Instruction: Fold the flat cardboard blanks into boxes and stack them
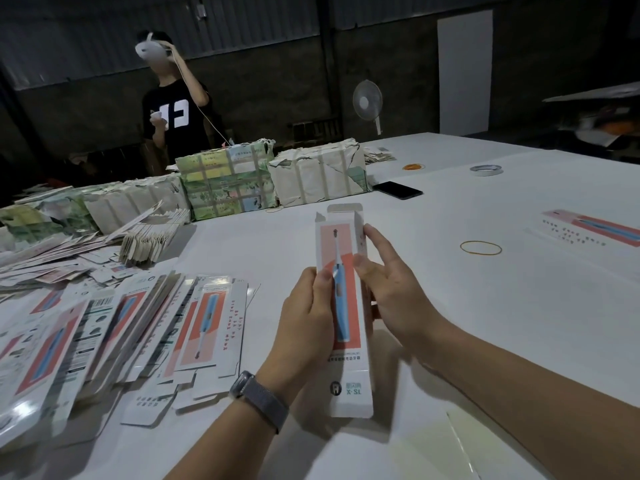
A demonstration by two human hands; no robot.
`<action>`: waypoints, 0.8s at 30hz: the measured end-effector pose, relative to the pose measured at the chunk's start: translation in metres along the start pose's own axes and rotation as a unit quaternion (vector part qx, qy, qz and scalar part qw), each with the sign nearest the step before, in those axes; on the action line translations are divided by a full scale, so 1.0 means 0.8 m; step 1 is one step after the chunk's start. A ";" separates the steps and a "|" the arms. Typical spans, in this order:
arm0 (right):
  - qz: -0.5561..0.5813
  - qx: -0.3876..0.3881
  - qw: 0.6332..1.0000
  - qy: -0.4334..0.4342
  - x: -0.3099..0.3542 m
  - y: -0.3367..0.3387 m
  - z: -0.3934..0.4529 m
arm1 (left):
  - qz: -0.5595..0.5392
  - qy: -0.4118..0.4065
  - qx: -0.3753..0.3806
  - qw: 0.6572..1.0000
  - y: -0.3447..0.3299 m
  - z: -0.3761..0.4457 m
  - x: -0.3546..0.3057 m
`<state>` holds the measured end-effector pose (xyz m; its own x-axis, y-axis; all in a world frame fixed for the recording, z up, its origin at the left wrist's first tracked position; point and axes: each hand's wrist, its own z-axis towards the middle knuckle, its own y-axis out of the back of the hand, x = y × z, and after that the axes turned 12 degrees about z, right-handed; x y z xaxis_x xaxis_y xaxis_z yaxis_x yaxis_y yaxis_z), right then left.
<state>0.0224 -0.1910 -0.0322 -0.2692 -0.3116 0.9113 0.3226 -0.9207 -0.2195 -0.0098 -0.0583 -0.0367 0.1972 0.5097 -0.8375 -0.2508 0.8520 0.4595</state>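
From the head view, you hold the box point(346, 306) up off the white table point(519, 323), its long axis running away from you, the open end flap point(343, 211) at the far end and the near end towards your wrists. Your left hand point(308, 317) grips the left long edge, thumb curled over the printed face. Your right hand point(391, 285) lies along the right edge with straight, slightly spread fingers pressing the side wall. The far flap sits beyond both sets of fingertips, nearer your right hand, so that hand looks best placed to tuck it. The heap of flat blanks point(121, 327) lies to your left, one finished box point(595, 230) well apart at the right
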 end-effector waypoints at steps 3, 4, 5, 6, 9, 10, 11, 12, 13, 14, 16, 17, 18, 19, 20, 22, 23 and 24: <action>-0.005 0.015 1.000 0.022 -0.001 -0.003 -0.003 | 0.009 -0.018 -0.012 1.000 -0.005 -0.002 0.000; -0.007 0.016 0.999 0.031 -0.003 -0.005 -0.005 | 0.008 -0.022 -0.017 1.000 -0.007 -0.003 0.000; -0.012 0.014 0.999 0.041 -0.004 -0.006 -0.006 | 0.005 -0.024 -0.019 1.000 -0.008 -0.003 0.001; -0.020 0.009 0.998 0.051 -0.006 -0.007 -0.007 | 0.003 -0.024 -0.018 1.000 -0.009 -0.004 0.002; -0.045 -0.011 0.996 0.074 -0.003 -0.009 -0.010 | -0.010 -0.022 -0.004 1.000 -0.007 -0.003 0.002; -0.047 -0.014 0.996 0.080 -0.001 -0.010 -0.011 | -0.024 -0.023 0.001 0.999 -0.006 -0.002 0.001; -0.046 -0.016 0.995 0.085 0.000 -0.009 -0.011 | -0.038 -0.026 0.006 0.999 -0.005 -0.002 -0.001; -0.042 -0.015 0.995 0.086 0.001 -0.009 -0.010 | -0.049 -0.028 0.011 0.998 -0.004 -0.002 -0.001; -0.035 -0.013 0.996 0.084 0.001 -0.009 -0.010 | -0.055 -0.029 0.014 0.998 -0.004 -0.001 -0.002; -0.030 -0.010 0.996 0.080 0.002 -0.010 -0.009 | -0.059 -0.028 0.014 0.998 -0.003 -0.001 -0.002; -0.028 0.002 0.997 0.070 0.003 -0.010 -0.011 | -0.075 -0.019 0.005 0.997 -0.001 0.000 -0.005; -0.029 0.013 0.997 0.064 0.003 -0.011 -0.013 | -0.094 -0.010 -0.003 0.996 0.001 0.001 -0.006; -0.029 0.029 0.998 0.056 0.002 -0.012 -0.015 | -0.119 0.002 -0.014 0.993 0.005 0.003 -0.007; -0.029 0.049 0.997 0.045 0.000 -0.014 -0.018 | -0.144 0.009 -0.031 0.989 0.008 0.005 -0.009; -0.028 0.069 0.997 0.034 -0.002 -0.015 -0.021 | -0.159 0.010 -0.048 0.986 0.012 0.006 -0.010; -0.033 0.096 0.995 0.022 -0.005 -0.019 -0.025 | -0.163 -0.003 -0.069 0.984 0.016 0.007 -0.011; -0.036 0.104 0.994 0.020 -0.004 -0.021 -0.026 | -0.163 -0.009 -0.071 0.984 0.016 0.005 -0.011; -0.035 0.108 0.993 0.020 -0.003 -0.022 -0.026 | -0.166 -0.016 -0.069 0.984 0.014 0.004 -0.011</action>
<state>-0.0013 -0.1793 -0.0378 -0.3333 -0.2612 0.9059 0.4869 -0.8705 -0.0718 -0.0116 -0.0527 -0.0230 0.3182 0.2114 -0.9241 -0.2927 0.9491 0.1163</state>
